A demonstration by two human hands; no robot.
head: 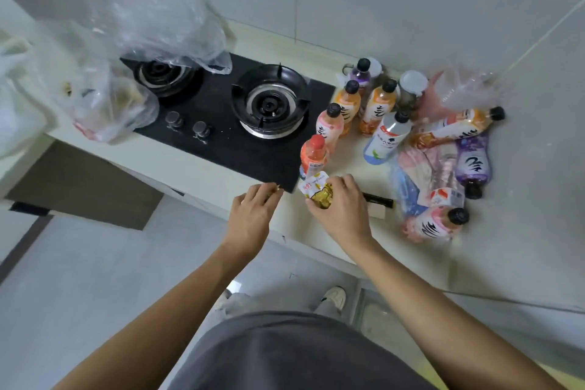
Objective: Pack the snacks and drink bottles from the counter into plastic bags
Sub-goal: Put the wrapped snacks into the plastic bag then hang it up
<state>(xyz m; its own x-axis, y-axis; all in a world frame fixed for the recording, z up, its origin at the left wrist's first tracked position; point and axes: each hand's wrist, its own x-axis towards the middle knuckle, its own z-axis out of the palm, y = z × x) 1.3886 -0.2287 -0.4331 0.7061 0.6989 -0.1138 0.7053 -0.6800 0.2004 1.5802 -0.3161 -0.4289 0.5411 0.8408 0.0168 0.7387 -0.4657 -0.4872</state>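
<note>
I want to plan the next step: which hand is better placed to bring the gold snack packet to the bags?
Left. The plastic bags lie on the left, but the right hand grips the snack packet; the left hand is nearer, though it seems to pinch something small.

Right hand (340, 206) grips a snack packet (318, 191) beside upright bottles (348, 104).

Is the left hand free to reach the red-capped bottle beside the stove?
Probably yes: the left hand pinches only something small, and bare counter lies between it and the red-capped bottle.
</note>
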